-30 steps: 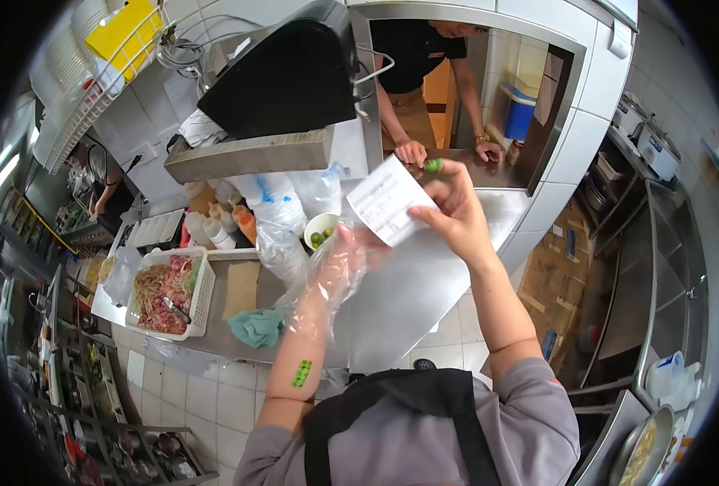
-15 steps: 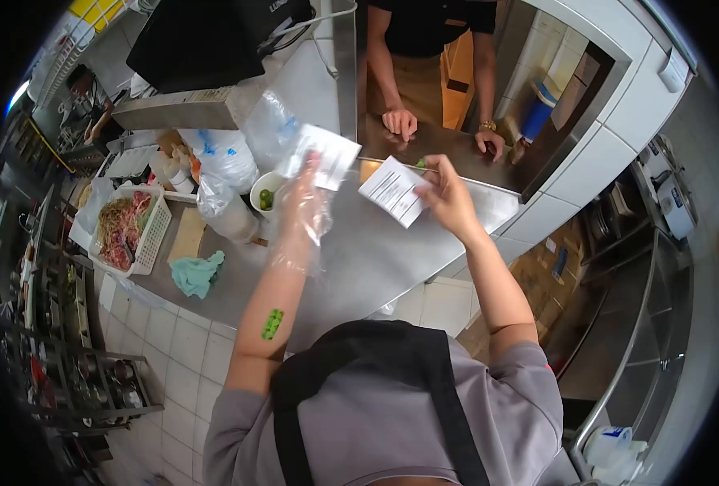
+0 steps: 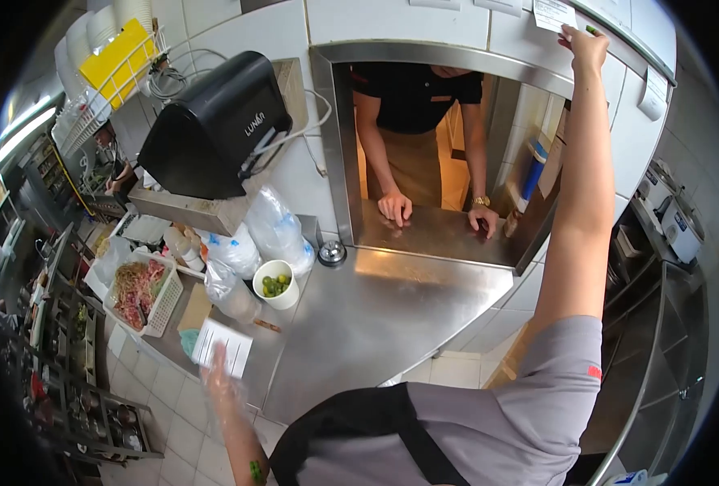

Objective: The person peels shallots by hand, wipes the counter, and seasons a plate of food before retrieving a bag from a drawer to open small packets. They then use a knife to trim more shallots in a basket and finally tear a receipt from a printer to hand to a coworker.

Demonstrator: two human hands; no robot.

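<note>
My right hand (image 3: 586, 50) is stretched up to the tiled wall at the top right. Its fingers pinch the lower corner of a printed paper slip (image 3: 552, 13) that lies against the tiles under a metal rail (image 3: 619, 28). A small green object (image 3: 592, 31) shows at that hand; I cannot make out its kind. My left hand (image 3: 220, 381), in a clear plastic glove, is low at the left of the counter. It grips a second printed slip (image 3: 235, 347), printed side up, which partly covers a teal cloth (image 3: 188, 340).
A person (image 3: 420, 113) rests both hands on the ledge of the pass-through window. On the steel counter (image 3: 376, 324) stand a call bell (image 3: 332, 253), a white tub of green citrus fruits (image 3: 282, 301), plastic bags (image 3: 274, 227) and a white basket (image 3: 165, 304). A black machine (image 3: 214, 130) stands above.
My right hand has risen from above the counter to the wall rail with its slip. My left hand has moved down and left, still with its slip. The view has tilted upward.
</note>
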